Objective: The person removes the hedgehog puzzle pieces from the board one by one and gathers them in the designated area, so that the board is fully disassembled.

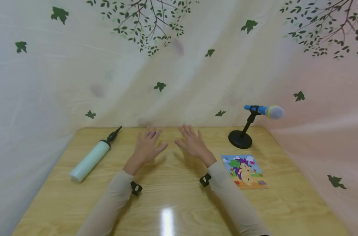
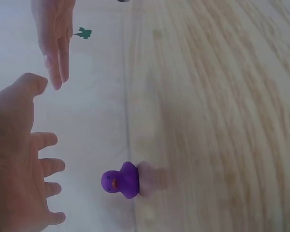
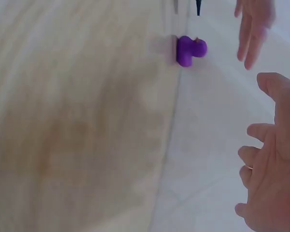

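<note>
My left hand is held over the table, fingers spread and holding nothing. Across from it, my right hand hovers with its fingers also spread and nothing in its grasp. A small purple rubber duck sits upright near the table's back edge, apart from both hands in the left wrist view. In the head view the left fingers hide most of this duck. The right wrist view shows the duck beyond the right hand, on the left hand's side.
A pale green hand pump with a black nozzle lies at the left. On the right stands a blue microphone in a black stand. A square hedgehog picture board lies before it. A leaf-printed curtain hangs behind the wooden table.
</note>
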Demonstrator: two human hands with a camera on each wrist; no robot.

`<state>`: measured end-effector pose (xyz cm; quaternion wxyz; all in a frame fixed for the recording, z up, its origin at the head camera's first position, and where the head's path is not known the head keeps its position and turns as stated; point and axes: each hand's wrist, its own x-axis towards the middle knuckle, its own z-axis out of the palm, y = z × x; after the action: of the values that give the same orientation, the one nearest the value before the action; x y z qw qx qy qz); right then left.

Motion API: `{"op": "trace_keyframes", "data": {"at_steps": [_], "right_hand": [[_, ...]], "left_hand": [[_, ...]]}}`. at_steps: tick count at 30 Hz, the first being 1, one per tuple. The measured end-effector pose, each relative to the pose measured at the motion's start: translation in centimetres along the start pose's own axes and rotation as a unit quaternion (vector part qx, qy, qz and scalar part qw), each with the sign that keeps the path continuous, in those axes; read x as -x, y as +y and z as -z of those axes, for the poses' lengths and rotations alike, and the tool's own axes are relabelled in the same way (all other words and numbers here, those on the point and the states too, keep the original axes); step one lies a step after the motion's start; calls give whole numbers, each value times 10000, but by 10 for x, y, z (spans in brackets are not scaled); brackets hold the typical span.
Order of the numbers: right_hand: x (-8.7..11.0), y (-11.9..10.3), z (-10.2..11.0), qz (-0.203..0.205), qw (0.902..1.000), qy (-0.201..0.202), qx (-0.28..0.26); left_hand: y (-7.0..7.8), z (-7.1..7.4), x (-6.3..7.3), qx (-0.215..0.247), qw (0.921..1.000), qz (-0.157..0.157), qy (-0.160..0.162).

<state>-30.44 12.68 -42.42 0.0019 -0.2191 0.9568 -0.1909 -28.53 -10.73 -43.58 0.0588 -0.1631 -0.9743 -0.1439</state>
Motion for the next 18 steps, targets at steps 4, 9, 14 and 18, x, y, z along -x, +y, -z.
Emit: {"op": "trace_keyframes", "data": {"at_steps": [4, 9, 14, 18], "right_hand": [[-2, 11, 19, 217, 9988, -127, -430], [1, 33, 52, 464, 9888, -547, -1307], [21, 64, 83, 515, 9815, -1085, -1490], [46, 93, 100, 638, 9820, -1387, -1108]], "left_hand": [[2, 2, -2, 397, 9982, -315, 324], [10, -2, -5, 1197, 9887, -748, 505], [29, -9, -4, 2151, 9727, -867, -88], [49, -19, -5, 2738, 9554, -843, -714]]}}
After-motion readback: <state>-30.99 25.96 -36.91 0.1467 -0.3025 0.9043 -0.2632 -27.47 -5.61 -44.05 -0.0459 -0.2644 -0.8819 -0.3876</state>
